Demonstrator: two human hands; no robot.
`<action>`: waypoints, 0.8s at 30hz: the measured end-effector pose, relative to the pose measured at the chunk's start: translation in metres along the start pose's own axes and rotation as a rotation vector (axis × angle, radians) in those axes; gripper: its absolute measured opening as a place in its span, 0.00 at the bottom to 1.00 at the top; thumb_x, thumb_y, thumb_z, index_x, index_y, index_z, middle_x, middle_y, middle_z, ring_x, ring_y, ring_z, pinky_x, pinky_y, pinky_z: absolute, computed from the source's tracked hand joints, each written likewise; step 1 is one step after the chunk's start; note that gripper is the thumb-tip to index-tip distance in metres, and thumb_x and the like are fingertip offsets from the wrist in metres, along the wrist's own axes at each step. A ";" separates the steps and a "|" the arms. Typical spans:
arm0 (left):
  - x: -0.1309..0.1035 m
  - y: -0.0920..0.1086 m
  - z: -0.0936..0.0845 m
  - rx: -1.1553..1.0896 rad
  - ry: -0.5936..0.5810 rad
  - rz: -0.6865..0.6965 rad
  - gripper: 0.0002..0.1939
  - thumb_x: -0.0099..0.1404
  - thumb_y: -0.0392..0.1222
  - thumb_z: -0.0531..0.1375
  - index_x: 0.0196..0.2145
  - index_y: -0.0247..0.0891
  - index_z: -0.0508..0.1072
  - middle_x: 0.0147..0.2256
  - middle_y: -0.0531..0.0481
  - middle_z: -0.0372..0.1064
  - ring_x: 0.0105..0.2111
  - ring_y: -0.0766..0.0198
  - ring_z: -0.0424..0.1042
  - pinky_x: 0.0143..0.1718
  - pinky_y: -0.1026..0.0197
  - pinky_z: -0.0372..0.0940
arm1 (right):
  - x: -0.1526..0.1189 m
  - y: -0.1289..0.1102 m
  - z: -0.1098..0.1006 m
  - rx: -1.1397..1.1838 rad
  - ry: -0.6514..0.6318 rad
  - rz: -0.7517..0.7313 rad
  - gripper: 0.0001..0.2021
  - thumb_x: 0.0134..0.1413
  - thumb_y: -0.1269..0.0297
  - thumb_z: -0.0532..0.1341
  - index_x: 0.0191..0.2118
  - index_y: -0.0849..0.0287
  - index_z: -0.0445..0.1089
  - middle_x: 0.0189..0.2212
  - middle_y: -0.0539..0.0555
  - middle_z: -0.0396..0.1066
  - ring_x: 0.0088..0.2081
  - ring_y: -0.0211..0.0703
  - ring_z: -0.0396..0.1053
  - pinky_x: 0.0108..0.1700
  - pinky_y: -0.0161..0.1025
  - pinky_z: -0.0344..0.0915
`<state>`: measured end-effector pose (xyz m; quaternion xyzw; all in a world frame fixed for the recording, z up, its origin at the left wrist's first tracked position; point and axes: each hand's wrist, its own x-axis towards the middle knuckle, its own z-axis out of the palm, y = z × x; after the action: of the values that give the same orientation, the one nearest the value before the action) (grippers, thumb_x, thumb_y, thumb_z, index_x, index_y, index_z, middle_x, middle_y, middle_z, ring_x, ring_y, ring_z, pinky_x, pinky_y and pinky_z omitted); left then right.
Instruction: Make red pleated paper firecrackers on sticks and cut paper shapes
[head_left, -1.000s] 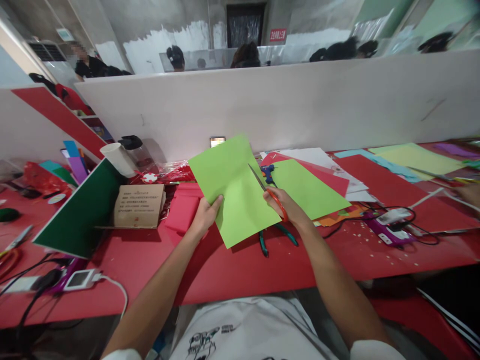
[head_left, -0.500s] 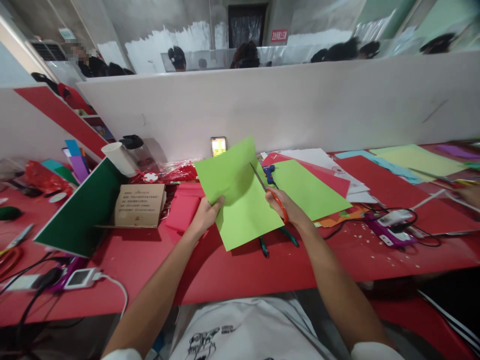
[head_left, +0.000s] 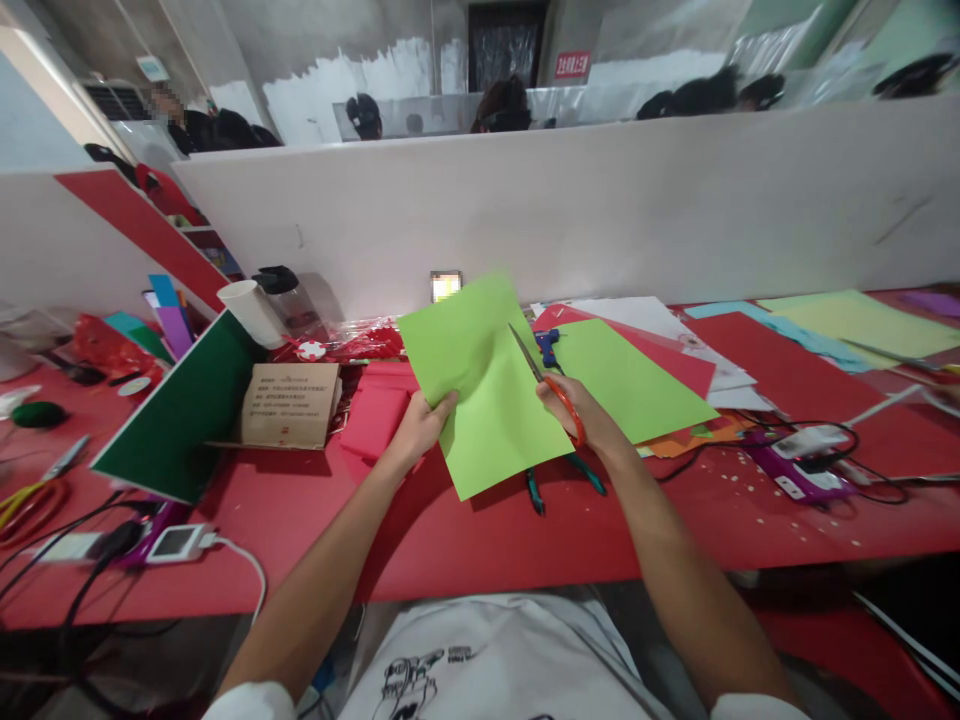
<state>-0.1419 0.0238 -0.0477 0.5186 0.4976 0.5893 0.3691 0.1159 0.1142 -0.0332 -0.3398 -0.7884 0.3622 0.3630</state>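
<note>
Soft, moderately bright light seems to come from above, leaving the table [head_left: 480,560] with a diffuse shadow below the green sheet [head_left: 487,415], whose top edge at twelve o'clock is blurred. A screen [head_left: 446,287] near eleven o'clock glows, pixelated. Wide-angle distortion stretches both edges; detail smears at nine and three o'clock; below the table, four o'clock is dark.

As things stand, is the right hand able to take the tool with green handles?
Probably not directly: the right hand holds the orange-handled scissors, and the held green sheet hides part of the tool, though both handles show close by.
</note>
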 end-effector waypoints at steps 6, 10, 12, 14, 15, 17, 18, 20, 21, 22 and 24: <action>0.000 -0.002 -0.001 -0.020 -0.008 -0.024 0.24 0.67 0.51 0.67 0.56 0.36 0.80 0.59 0.41 0.78 0.59 0.45 0.76 0.64 0.43 0.68 | 0.000 -0.001 0.001 -0.018 0.016 -0.008 0.35 0.58 0.20 0.51 0.29 0.52 0.55 0.25 0.47 0.53 0.28 0.41 0.51 0.32 0.42 0.54; 0.000 -0.001 -0.002 -0.012 -0.037 -0.032 0.23 0.67 0.52 0.67 0.55 0.37 0.81 0.59 0.40 0.78 0.58 0.45 0.77 0.63 0.43 0.69 | 0.000 -0.001 0.000 -0.026 0.015 -0.012 0.37 0.56 0.17 0.48 0.29 0.52 0.55 0.26 0.48 0.54 0.28 0.41 0.52 0.32 0.42 0.54; 0.000 -0.001 -0.002 -0.009 -0.047 -0.033 0.23 0.67 0.52 0.67 0.54 0.36 0.81 0.58 0.39 0.78 0.57 0.44 0.78 0.62 0.42 0.69 | 0.000 0.000 0.000 -0.032 0.011 -0.012 0.37 0.57 0.18 0.48 0.29 0.52 0.55 0.26 0.48 0.55 0.27 0.41 0.52 0.32 0.42 0.54; 0.000 -0.001 -0.002 -0.008 -0.050 -0.032 0.23 0.67 0.52 0.67 0.54 0.36 0.81 0.58 0.39 0.79 0.57 0.44 0.78 0.62 0.42 0.70 | 0.000 0.001 0.000 -0.033 0.008 -0.014 0.36 0.58 0.19 0.49 0.29 0.52 0.55 0.26 0.48 0.55 0.27 0.41 0.52 0.32 0.42 0.54; 0.000 -0.002 -0.002 -0.009 -0.047 -0.033 0.23 0.67 0.52 0.68 0.54 0.36 0.81 0.58 0.39 0.79 0.57 0.44 0.78 0.62 0.42 0.69 | 0.000 0.001 0.000 -0.030 0.005 -0.014 0.36 0.58 0.19 0.49 0.29 0.52 0.55 0.26 0.48 0.55 0.27 0.41 0.52 0.31 0.42 0.53; 0.000 -0.002 -0.002 -0.009 -0.041 -0.039 0.24 0.66 0.53 0.68 0.55 0.36 0.81 0.58 0.39 0.78 0.58 0.44 0.77 0.63 0.42 0.69 | 0.000 0.001 -0.001 -0.024 -0.001 -0.014 0.35 0.58 0.20 0.50 0.29 0.52 0.55 0.26 0.48 0.54 0.27 0.42 0.52 0.31 0.42 0.53; 0.000 -0.002 -0.002 -0.010 -0.038 -0.044 0.25 0.66 0.54 0.69 0.55 0.36 0.80 0.59 0.39 0.78 0.58 0.44 0.77 0.63 0.42 0.69 | 0.000 0.002 -0.001 -0.023 0.000 -0.011 0.35 0.59 0.20 0.50 0.29 0.52 0.55 0.25 0.48 0.54 0.27 0.41 0.52 0.31 0.42 0.52; -0.001 -0.002 -0.003 -0.010 -0.036 -0.057 0.28 0.65 0.55 0.69 0.57 0.36 0.80 0.59 0.39 0.78 0.59 0.44 0.77 0.63 0.42 0.68 | 0.000 0.002 -0.001 -0.022 0.006 -0.003 0.34 0.60 0.21 0.51 0.29 0.52 0.55 0.25 0.47 0.53 0.27 0.41 0.52 0.31 0.41 0.52; -0.001 -0.003 -0.003 -0.010 -0.036 -0.061 0.28 0.65 0.56 0.69 0.57 0.36 0.80 0.59 0.39 0.78 0.59 0.43 0.76 0.63 0.42 0.68 | 0.000 0.002 -0.001 -0.023 0.008 0.002 0.34 0.60 0.22 0.52 0.29 0.52 0.55 0.25 0.47 0.53 0.27 0.41 0.52 0.31 0.41 0.52; -0.001 -0.003 -0.003 -0.011 -0.034 -0.061 0.28 0.65 0.56 0.69 0.56 0.36 0.80 0.58 0.39 0.78 0.59 0.43 0.76 0.63 0.42 0.69 | 0.000 0.002 -0.001 -0.024 0.008 0.008 0.34 0.60 0.22 0.52 0.29 0.52 0.55 0.25 0.47 0.53 0.28 0.41 0.52 0.31 0.41 0.51; 0.000 -0.004 -0.003 -0.006 -0.033 -0.054 0.28 0.65 0.57 0.69 0.56 0.37 0.80 0.58 0.39 0.79 0.58 0.43 0.77 0.63 0.42 0.69 | 0.000 0.002 -0.001 -0.021 0.002 0.023 0.34 0.60 0.23 0.53 0.29 0.53 0.56 0.25 0.47 0.53 0.28 0.41 0.53 0.31 0.40 0.51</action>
<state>-0.1455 0.0240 -0.0518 0.5134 0.5035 0.5719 0.3948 0.1177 0.1157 -0.0344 -0.3528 -0.7878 0.3577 0.3563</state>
